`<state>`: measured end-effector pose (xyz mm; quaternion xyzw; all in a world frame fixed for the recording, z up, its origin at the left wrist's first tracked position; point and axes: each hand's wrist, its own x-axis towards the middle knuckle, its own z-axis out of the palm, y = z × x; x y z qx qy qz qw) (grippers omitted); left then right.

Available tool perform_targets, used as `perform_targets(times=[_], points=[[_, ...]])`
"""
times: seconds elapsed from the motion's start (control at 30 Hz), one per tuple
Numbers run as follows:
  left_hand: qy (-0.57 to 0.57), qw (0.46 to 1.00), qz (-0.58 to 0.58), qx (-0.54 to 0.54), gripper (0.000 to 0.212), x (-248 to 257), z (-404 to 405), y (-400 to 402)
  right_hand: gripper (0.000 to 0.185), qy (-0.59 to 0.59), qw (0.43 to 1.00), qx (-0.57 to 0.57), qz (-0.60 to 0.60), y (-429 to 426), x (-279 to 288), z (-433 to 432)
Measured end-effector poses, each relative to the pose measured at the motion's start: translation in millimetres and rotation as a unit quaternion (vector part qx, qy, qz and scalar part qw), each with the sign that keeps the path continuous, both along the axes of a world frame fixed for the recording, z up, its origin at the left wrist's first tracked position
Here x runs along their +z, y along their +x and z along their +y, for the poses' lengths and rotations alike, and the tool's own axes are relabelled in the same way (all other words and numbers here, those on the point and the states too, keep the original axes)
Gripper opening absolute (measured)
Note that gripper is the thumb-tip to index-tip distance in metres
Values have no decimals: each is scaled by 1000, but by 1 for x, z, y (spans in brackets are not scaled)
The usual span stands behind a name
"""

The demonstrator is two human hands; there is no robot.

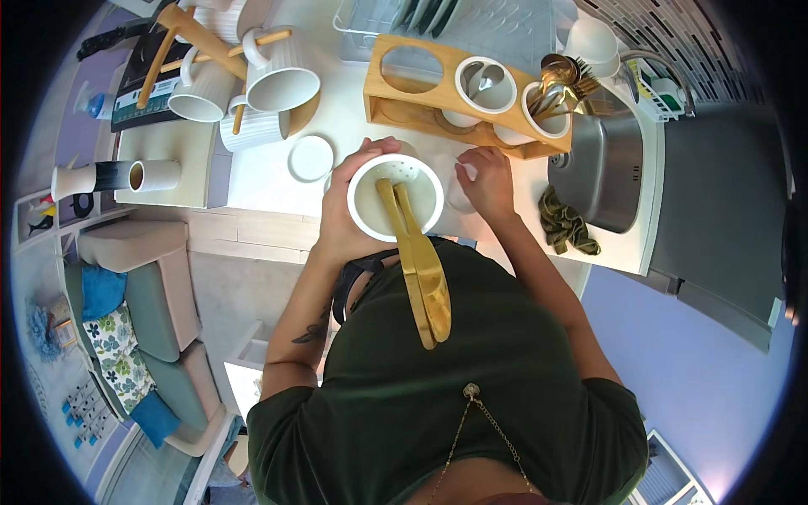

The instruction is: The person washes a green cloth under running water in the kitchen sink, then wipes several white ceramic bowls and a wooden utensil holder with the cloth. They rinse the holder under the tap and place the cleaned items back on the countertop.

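Note:
My left hand (344, 211) grips a white utensil cup (357, 211) from its left side, in front of my body. Small holes dot its inside wall. Gold table knives (424, 278) stand in the cup and lean over the rim towards me. To the right of the cup, my right hand (495, 183) is bent with thumb and fingers curled close together. Something whitish shows between them, beside a pale round piece (459, 192); I cannot tell whether the hand holds it. Beyond both hands is a wooden utensil caddy (404, 117) with one vacant round hole.
Cups with silver spoons (489, 79) and gold cutlery (558, 88) sit in the caddy. A mug tree (202, 38), a white round dish (310, 159) and a dish rack (499, 31) stand around. At right are a steel sink (609, 170) and a dark cloth (562, 221).

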<state>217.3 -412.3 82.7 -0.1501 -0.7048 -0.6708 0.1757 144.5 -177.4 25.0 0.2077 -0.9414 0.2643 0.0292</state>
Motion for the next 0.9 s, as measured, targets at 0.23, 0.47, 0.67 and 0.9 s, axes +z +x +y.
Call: perform_targets(times=[0.23, 0.47, 0.67, 0.9], points=[[-10, 1000, -23, -4, 93, -8, 7, -2, 8, -337, 920, -81, -184, -12, 61, 4], [-95, 987, -131, -14, 97, -4, 6, 1, 20, -284, 952, 111, -38, -2, 143, -42], [-89, 983, -152, -44, 84, 10, 7, -5, 21, -160, 958, 237, -32, -8, 146, -62], [-100, 984, -139, -44, 86, 11, 12, -5, 19, -145, 965, 216, 21, -9, 137, -69]])
